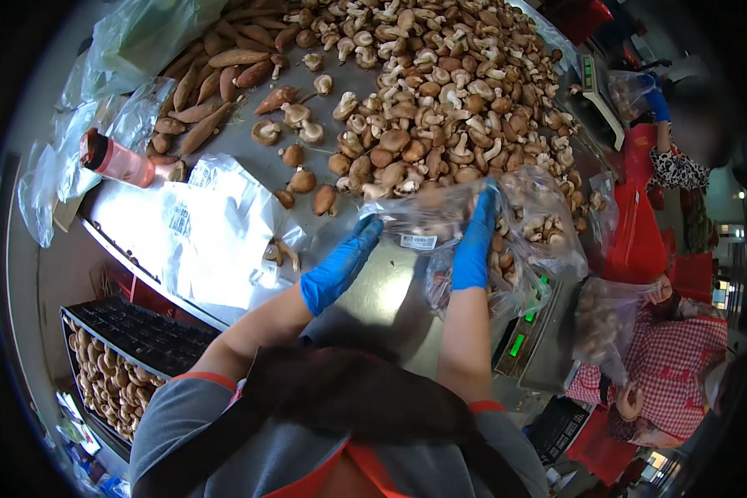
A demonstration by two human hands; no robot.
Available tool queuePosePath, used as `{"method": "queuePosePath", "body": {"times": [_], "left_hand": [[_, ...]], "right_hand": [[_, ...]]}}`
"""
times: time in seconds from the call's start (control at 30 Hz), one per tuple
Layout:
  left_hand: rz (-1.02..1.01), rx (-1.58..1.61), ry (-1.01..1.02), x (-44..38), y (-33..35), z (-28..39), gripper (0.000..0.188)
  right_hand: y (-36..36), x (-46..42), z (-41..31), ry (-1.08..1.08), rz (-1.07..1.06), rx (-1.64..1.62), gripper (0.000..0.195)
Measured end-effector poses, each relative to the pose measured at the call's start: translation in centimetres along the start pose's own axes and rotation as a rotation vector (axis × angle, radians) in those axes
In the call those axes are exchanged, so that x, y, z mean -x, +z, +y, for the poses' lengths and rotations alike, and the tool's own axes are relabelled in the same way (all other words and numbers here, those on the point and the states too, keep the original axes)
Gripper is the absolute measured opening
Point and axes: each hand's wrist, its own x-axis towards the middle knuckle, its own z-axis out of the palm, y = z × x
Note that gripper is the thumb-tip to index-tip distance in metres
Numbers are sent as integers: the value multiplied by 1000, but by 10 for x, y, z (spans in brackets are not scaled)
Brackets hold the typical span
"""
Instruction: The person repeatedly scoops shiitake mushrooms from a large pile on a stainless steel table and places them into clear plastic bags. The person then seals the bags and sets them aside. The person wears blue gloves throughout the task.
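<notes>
A clear plastic bag of shiitake mushrooms (432, 215) stretches between my two blue-gloved hands, with a printed label (418, 241) on the side facing me. My left hand (343, 264) grips the bag's left end. At its other end, my right hand (475, 239) presses along the plastic, fingers pointing away from me. More filled bags (538, 221) lie beside and under my right wrist. Just beyond the bag rises a large heap of loose shiitake mushrooms (467, 106) on the metal table (373, 299).
Sweet potatoes (202, 87), a pink bottle (121, 163) and white printed plastic bags (205, 230) lie to the left. A black crate of mushrooms (112, 373) stands below the table's edge. On the right are scales (529, 333) and a person in a checked garment (672, 367) holding a bag.
</notes>
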Motion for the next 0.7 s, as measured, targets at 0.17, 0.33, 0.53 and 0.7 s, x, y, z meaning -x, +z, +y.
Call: {"method": "queuePosePath", "body": {"times": [0.17,0.33,0.53,0.7], "left_hand": [[212,314,102,-13,6,30,55],[234,-12,208,-58,-2,49,68],[193,-30,-113,-46,29,45,58],[196,63,-13,-68,-13,47,75]], "right_hand": [[13,33,20,-180,-153,381,63],[9,39,55,-167,-125,295,54],[12,-44,-18,-104,-148,203,69],[33,-8,-10,-273,-267,490,61]]}}
